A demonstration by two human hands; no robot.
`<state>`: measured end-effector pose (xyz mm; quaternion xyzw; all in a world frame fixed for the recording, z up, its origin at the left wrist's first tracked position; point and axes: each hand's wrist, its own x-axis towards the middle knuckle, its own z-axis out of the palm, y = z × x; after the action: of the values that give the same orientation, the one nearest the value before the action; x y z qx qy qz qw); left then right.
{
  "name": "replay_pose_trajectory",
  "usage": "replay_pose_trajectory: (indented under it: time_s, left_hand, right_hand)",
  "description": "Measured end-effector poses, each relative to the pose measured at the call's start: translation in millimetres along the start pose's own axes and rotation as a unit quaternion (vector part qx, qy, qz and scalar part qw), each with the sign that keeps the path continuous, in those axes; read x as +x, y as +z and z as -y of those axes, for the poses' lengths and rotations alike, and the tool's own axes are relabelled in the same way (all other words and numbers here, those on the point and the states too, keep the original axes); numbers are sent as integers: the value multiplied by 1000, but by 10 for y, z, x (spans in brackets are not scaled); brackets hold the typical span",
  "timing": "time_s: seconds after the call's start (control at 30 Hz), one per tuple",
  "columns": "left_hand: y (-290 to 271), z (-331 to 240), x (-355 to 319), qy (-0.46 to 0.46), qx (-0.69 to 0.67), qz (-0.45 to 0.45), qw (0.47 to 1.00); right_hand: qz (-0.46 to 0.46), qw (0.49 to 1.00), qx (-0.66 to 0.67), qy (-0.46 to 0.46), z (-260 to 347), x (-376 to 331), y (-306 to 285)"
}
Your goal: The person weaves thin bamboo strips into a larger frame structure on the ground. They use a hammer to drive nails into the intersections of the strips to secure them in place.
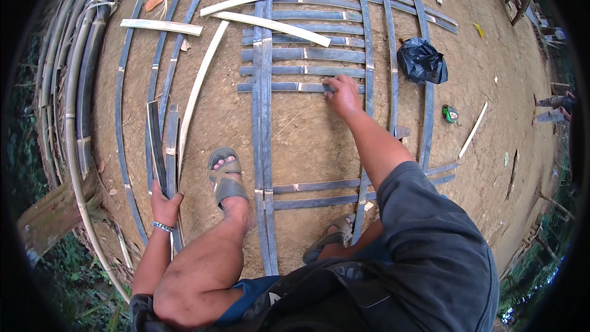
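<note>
At your far left, a stack of bamboo poles runs along the edge of the dirt ground, and beside it a few long dark strips lie lengthwise. Your left hand is closed around a dark slat that points away from you; another lies just beside it, and you cannot tell whether that one is gripped too. A pale strip slants between there and the paired long slats, which run lengthwise just right of your left sandal. Across them lies a ladder-like row of dark crosspieces. Your right hand reaches down to the nearest crosspiece of the upper group, fingers bent onto it near its right end; whether they pinch it or only rest there, you cannot tell. Farther right sit a black plastic bag, a green tape measure and a thin pale stick.
</note>
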<state>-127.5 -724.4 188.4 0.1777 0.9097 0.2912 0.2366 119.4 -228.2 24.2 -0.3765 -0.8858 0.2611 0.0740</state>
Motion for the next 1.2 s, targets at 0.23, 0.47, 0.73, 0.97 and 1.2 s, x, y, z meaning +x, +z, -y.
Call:
replay_pose_trajectory:
  time_s: [0.23, 0.47, 0.73, 0.97, 1.2]
  left_hand:
    - [22, 153, -48, 49, 58, -18, 997]
    - [-110, -503, 135, 3, -46, 112, 993]
    - [13, -996, 457, 21, -182, 234, 955]
    - [88, -1030, 502, 13, -204, 232, 951]
    - [-54, -595, 445, -41, -177, 167, 969]
  right_hand:
    - [-23, 999, -26, -21, 157, 22, -58]
    - [200, 941, 264, 69, 1785, -696, 125]
    - [404, 583, 664, 237, 3046, -1275, 357]
    - [372, 556, 695, 264, 2878, -1178, 220]
    - [223, 511, 741, 374, 1886, -1361, 229]
